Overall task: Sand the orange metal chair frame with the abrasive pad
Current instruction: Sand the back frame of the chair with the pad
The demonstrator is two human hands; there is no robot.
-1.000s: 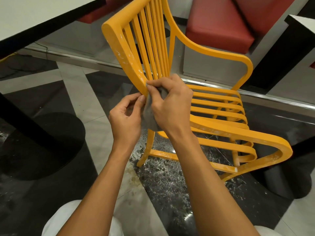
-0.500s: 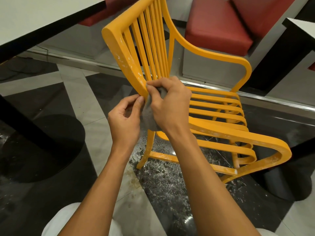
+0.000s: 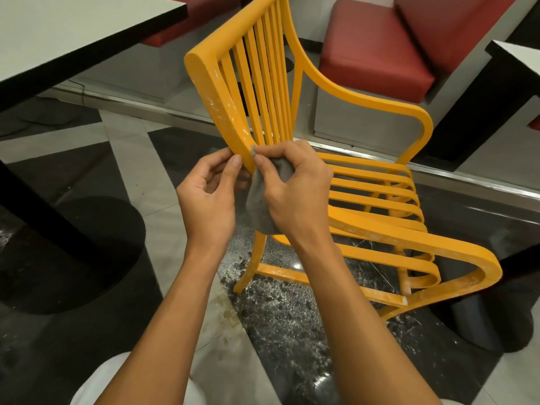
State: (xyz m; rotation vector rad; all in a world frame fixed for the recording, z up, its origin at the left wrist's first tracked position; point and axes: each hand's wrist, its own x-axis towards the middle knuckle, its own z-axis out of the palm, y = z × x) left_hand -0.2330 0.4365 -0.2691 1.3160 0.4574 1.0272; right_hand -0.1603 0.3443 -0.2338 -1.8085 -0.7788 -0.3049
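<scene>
**Close work at the foot of a chair back**

A person's right hand [image 3: 298, 194] pinched a grey pad [image 3: 260, 206], fingers curled round its bulk and the thumb [image 3: 260, 162] pressing its top corner against the inner edge of the near post [image 3: 217, 95] of an orange chair [image 3: 409, 239], just where the slats met the seat. The left hand [image 3: 207, 197] sat on the post's outer side, thumb and forefinger closed on it, seemingly to steady the frame. The rest of the pad hung loose between the two hands. The chair stood on a tiled floor [image 3: 181, 176] between a table [image 3: 73, 33] and a red bench [image 3: 374, 45], with pale dust strewn on the dark tile beneath it.

The step appeared to be sanding the post's lower inner edge. Done well, it likely called for short strokes along the post, with thumb pressure kept flat so that the pad rubbed rather than crumpled. Folding the slack over the thumb would have given a firmer face in the narrow gap beside the first slat. The left hand's hold mattered, since the light frame could rock or slide under the push. White flecks higher on the post and along the near rail suggested those stretches needed passes too.
</scene>
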